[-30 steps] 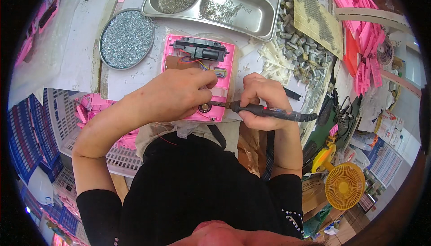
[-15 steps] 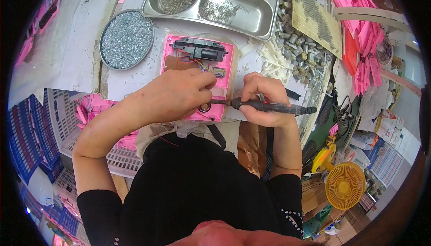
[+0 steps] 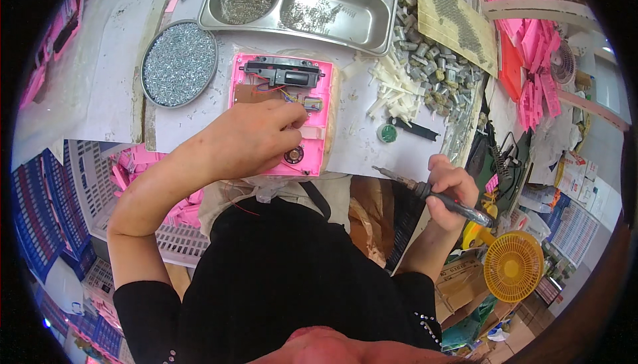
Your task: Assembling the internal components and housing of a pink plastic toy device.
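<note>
An open pink plastic housing (image 3: 319, 131) lies on the white-covered table in front of me. Inside it are a black rectangular part (image 3: 286, 75), red and blue wires, a small motor (image 3: 312, 103) and a round speaker-like part (image 3: 293, 155). My left hand (image 3: 262, 134) rests over its left half with the fingers curled; whatever they pinch is hidden beneath. Off to the right of the housing, my right hand (image 3: 452, 194) grips a soldering iron (image 3: 425, 190) by its black handle. The tip points up and left, touching nothing.
A round dish of small screws (image 3: 178, 65) stands left; a steel compartment tray (image 3: 286, 23) holds springs at the back. Right lie white plastic pieces (image 3: 395, 88), small motors (image 3: 435, 65), a green round tin (image 3: 387, 133) and a black strip (image 3: 415, 129). A yellow fan (image 3: 513, 266) stands lower right.
My right hand has drawn the soldering iron away from the housing, to the right and nearer me. The green tin, covered before, now shows. My left hand stays on the housing.
</note>
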Demonstrator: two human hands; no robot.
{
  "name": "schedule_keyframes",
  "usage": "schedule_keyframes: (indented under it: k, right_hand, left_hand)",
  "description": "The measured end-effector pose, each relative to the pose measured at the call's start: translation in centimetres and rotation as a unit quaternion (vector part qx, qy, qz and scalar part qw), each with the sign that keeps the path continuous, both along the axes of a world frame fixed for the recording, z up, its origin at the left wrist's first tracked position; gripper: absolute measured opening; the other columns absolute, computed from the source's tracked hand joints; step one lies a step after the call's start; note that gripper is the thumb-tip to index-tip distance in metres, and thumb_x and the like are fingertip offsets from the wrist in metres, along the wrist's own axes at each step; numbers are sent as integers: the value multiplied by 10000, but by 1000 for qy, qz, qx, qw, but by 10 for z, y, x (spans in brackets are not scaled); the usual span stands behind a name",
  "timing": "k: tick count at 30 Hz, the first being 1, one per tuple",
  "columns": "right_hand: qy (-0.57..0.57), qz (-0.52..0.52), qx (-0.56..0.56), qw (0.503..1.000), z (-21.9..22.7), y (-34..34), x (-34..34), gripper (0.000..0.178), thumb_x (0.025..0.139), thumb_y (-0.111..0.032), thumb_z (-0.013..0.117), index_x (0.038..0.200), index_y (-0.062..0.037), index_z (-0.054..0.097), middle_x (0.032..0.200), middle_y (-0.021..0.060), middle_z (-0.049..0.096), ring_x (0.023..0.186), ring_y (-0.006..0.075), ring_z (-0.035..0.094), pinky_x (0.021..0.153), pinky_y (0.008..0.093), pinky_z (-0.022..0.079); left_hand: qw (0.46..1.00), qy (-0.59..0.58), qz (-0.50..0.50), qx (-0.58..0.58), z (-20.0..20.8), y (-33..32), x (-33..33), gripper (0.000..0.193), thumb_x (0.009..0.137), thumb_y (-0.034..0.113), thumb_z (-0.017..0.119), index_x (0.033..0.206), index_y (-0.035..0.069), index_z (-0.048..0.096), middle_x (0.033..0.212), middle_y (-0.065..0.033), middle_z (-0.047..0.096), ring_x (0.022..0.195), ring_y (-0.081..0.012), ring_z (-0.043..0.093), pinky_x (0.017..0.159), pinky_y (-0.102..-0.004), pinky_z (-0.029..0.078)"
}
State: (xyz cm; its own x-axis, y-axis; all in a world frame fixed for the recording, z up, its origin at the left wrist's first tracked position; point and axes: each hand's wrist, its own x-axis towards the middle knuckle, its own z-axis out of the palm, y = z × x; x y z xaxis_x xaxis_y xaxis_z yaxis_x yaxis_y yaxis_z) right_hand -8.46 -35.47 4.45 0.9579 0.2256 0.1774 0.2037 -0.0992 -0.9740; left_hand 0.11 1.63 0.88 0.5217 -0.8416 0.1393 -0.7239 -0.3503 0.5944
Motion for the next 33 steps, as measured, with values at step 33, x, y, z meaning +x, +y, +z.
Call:
schedule_keyframes:
  k: [33]
  right_hand:
    - [-32, 18, 30, 999, -14, 11, -11, 230, 722, -117, 776, 850, -57, 595, 691, 31, 551, 598, 194, 475, 784, 417, 424]
  left_hand:
    - [990, -86, 107, -39, -11, 21, -51, 457, 733, 65, 759, 1186, 112, 708, 1129, -79, 611, 853, -258, 608, 726, -410, 476]
